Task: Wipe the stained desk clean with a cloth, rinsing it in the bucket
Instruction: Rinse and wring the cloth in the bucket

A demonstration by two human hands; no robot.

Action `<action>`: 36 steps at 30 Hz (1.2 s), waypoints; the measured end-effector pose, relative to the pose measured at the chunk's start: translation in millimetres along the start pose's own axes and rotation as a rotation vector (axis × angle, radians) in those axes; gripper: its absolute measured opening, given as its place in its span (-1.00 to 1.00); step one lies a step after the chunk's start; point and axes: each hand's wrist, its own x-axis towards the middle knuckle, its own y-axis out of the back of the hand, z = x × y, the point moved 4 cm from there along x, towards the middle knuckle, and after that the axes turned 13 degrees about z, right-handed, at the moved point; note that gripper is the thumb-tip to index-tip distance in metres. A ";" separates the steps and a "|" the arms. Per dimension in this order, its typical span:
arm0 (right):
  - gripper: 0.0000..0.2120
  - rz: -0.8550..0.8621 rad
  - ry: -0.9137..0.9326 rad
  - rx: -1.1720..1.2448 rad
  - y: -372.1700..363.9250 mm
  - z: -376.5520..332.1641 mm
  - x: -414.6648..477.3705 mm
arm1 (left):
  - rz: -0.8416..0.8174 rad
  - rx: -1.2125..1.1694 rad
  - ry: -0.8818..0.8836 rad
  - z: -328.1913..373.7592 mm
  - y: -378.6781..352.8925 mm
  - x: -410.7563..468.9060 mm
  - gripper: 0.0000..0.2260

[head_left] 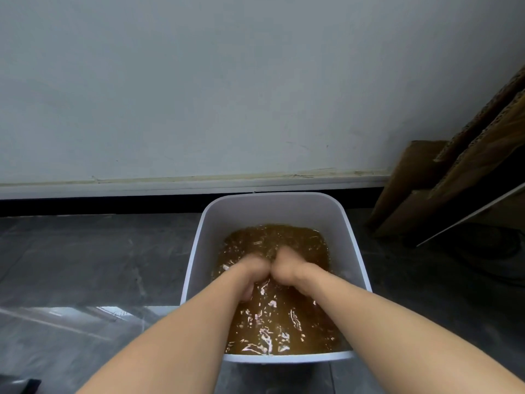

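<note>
Cloth does not show; it is likely under the brown water in the bucket. Left hand and right hand touch there, but I cannot tell their grip. Rough scrubbing could splash dirty water onto the floor.

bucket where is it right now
In the head view the white bucket sits on the floor right of centre, near the wall, cardboard leaning to its right. The left hand and right hand are in its brown water.

Bkgd: pale grey painted wall w/ white skirting strip at base. Dark grey marbled tile floor below. Brown corrugated cardboard sheets lean at rt.
</note>
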 end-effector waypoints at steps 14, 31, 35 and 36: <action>-0.89 0.357 0.091 0.102 25.6 -24.8 -28.8 | -0.096 -0.407 0.135 4.7 3.4 -8.3 -0.68; -0.62 -0.101 0.062 -0.226 -6.1 2.7 -3.9 | 0.073 0.239 -0.114 -5.3 1.2 13.3 -0.85; -0.78 0.079 -0.123 0.181 0.2 -6.4 -6.4 | -0.079 -0.074 0.128 -5.3 2.3 1.8 -0.76; -0.77 0.115 -0.151 0.249 2.4 -11.7 -11.8 | -0.105 -0.109 0.145 -4.8 2.3 -0.4 -0.75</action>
